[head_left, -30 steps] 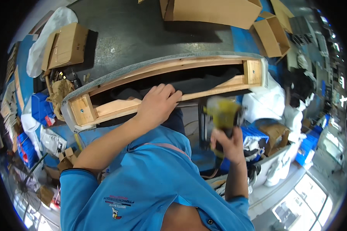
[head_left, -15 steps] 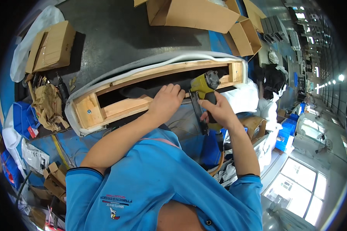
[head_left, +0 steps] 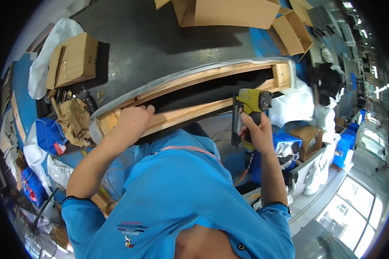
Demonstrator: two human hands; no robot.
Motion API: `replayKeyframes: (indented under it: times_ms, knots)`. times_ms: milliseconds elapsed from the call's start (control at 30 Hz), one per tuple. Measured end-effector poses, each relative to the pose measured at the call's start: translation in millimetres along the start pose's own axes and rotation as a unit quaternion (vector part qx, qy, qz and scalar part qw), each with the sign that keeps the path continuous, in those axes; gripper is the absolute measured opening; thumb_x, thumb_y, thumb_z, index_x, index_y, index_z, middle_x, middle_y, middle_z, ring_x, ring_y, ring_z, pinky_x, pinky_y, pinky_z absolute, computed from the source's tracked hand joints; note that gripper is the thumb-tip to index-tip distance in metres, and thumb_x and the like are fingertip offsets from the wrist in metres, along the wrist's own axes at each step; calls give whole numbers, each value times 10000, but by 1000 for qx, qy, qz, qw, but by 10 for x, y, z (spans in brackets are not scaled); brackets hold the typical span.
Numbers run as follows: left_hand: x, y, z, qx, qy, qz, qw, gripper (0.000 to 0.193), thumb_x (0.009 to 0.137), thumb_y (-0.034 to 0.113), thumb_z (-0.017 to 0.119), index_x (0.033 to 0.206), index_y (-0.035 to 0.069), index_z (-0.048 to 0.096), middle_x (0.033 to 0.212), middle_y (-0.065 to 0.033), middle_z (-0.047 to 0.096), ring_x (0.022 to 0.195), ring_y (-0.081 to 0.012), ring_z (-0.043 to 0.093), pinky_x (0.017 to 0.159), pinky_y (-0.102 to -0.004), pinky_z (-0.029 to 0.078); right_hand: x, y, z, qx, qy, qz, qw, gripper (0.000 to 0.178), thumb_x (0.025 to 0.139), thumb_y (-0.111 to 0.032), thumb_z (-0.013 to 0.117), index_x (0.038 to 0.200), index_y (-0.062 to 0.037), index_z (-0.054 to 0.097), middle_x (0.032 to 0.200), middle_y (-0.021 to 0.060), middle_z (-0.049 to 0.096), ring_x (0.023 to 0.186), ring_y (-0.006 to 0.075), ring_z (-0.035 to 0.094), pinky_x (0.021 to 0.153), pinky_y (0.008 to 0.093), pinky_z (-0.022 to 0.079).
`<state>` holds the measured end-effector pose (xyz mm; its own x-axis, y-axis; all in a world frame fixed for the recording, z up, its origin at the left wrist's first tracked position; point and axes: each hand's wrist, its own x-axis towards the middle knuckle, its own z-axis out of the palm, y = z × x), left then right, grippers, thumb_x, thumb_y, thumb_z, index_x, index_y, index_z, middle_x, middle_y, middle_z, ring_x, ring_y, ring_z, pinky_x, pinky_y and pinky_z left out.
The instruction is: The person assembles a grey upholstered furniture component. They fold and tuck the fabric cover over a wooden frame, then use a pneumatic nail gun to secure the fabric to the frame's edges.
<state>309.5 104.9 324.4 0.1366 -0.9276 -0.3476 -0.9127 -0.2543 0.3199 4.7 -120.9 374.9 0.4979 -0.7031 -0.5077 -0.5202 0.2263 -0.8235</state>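
A long curved wooden frame (head_left: 216,105), wrapped outside in pale covering, lies across the table in front of me. Black fabric (head_left: 194,91) fills much of its hollow. At the left end, my left hand (head_left: 134,122) rests on the near rail with its fingers curled closed at the inner edge; what is under the fingertips is hidden. My right hand (head_left: 258,131) is wrapped round the handle of a yellow and black staple gun (head_left: 249,101). The tool is held over the right part of the near rail, with an orange hose (head_left: 243,175) below it.
A closed cardboard box (head_left: 75,60) stands at the far left, near crumpled brown paper (head_left: 74,123) and a dark power tool (head_left: 90,102). Open cartons (head_left: 231,13) are at the back. White wrapping (head_left: 291,105) bulges beside the frame's right end. Blue bins (head_left: 47,133) sit at left.
My left hand has slid left along the near rail from the middle to the left end. The staple gun has turned and shifted slightly right in my right hand. The view has shifted too.
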Motion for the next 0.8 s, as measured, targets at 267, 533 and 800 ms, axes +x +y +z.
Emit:
replayKeyframes:
  times_ms: [267, 533, 800]
  knots:
    - [-262, -172, -15, 39, 34, 44, 998, 265, 831, 147, 675, 1073, 56, 618, 941, -107, 625, 895, -289, 704, 683, -424, 571, 23, 25, -32, -34, -11, 27, 999, 229, 988, -153, 700, 1137, 3, 623, 782, 21, 657, 594, 80, 623, 517, 232, 485]
    - [-275, -112, -67, 63, 65, 80, 993, 262, 881, 163, 696, 1116, 55, 654, 1011, -94, 647, 959, -322, 677, 797, -423, 572, -4, -6, 12, -54, -17, 32, 998, 251, 988, -177, 699, 1149, -1, 619, 780, 11, 646, 584, 80, 617, 519, 234, 490]
    - [34, -178, 136, -123, 133, 163, 970, 154, 921, 152, 683, 1024, 37, 692, 894, -136, 629, 851, -346, 675, 739, -460, 559, -26, -37, 157, -36, 52, -5, 998, 264, 980, -184, 695, 1146, 8, 620, 748, 33, 648, 552, 110, 626, 501, 258, 498]
